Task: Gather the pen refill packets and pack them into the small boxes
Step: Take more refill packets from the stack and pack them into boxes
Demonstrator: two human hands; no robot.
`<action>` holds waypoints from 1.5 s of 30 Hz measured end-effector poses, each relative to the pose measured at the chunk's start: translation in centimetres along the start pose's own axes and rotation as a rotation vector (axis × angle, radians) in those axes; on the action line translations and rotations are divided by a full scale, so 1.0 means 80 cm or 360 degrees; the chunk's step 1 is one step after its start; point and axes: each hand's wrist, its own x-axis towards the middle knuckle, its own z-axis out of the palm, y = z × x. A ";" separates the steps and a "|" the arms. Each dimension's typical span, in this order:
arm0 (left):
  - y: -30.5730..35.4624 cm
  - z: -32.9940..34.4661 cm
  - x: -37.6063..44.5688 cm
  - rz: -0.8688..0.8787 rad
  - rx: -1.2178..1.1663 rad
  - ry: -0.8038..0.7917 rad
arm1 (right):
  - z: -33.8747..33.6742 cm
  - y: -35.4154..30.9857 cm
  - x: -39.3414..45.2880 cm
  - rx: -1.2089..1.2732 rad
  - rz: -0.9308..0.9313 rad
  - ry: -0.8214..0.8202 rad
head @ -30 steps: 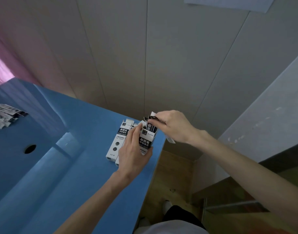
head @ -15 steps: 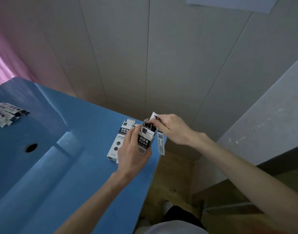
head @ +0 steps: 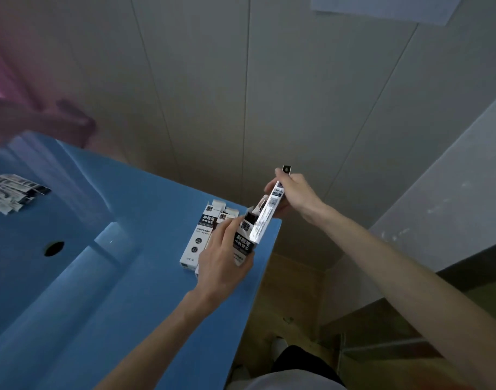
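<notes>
You're in a plain indoor workroom, likely a small packing station. A blue table (head: 106,291) carries printed small boxes (head: 199,237) and loose refill packets (head: 11,192), set against bare panelled walls (head: 241,94) above a wooden floor (head: 291,299).

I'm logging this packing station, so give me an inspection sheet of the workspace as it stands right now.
Surface: blue table with a round hole.
Job's things: open small box held above the table's right edge; refill packet angled beside its open top; more boxes lying alongside; loose packets at far left.
Clutter: nothing seen.
Hands: left hand grips the box; right hand pinches the packet.
Cables: nothing seen.
Surroundings: panelled wall, wooden floor.
</notes>
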 end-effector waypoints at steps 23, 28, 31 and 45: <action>0.007 -0.002 0.005 -0.0074 -0.0195 0.0135 | 0.027 0.030 -0.031 -0.0948 -0.0805 0.0028; 0.006 -0.004 0.006 -0.0045 -0.0360 0.0300 | 0.037 0.040 -0.045 -0.0871 -0.0858 -0.0063; 0.007 -0.001 0.003 0.0047 -0.0431 0.0475 | 0.039 0.044 -0.058 -0.0662 -0.1020 0.0062; -0.001 -0.001 0.008 0.0149 -0.0463 0.0566 | 0.055 0.052 -0.085 -0.0663 -0.1155 0.0317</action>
